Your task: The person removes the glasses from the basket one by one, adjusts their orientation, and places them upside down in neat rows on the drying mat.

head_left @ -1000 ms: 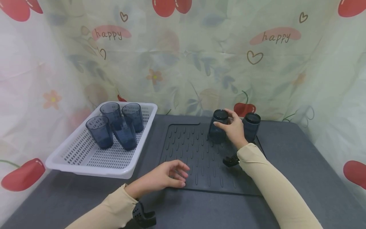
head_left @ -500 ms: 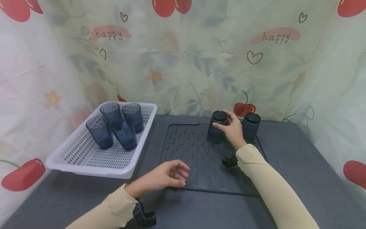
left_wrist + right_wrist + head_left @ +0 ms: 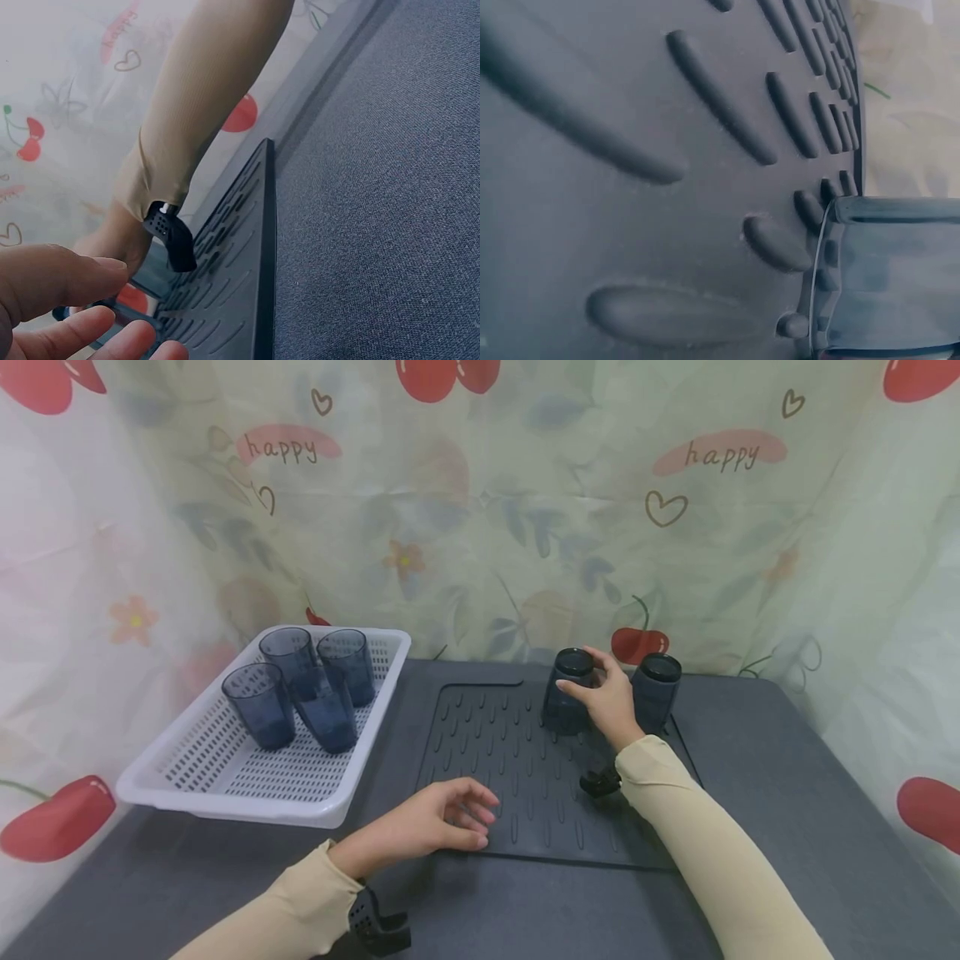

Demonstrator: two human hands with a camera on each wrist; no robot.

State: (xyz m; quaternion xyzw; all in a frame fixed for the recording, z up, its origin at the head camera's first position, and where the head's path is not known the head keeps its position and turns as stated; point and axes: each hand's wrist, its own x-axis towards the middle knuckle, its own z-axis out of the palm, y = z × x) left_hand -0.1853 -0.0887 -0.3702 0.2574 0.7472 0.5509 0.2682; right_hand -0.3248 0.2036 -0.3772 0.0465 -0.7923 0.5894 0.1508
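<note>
My right hand (image 3: 611,702) grips a blue-tinted drinking glass (image 3: 567,706) near its base, thumb on one side and fingers behind. The glass is upside down at the back of the dark ribbed drying mat (image 3: 502,793). In the right wrist view the rim of this glass (image 3: 892,277) meets the mat's ridges. A second upside-down glass (image 3: 656,693) stands just right of the hand, partly covered by it. My left hand (image 3: 431,818) hovers by the mat's front left corner, fingers loosely bent around nothing; its thumb and fingertips show in the left wrist view.
At the left, a white perforated plastic basket (image 3: 225,806) holds several blue glasses (image 3: 258,706), rims up, one of them leaning. The dark grey table (image 3: 540,910) extends around the mat. A printed curtain (image 3: 480,552) hangs behind and at both sides.
My right hand and the held glass have shifted very slightly left. The neighbouring glass also appears a touch farther left. My left hand keeps its place.
</note>
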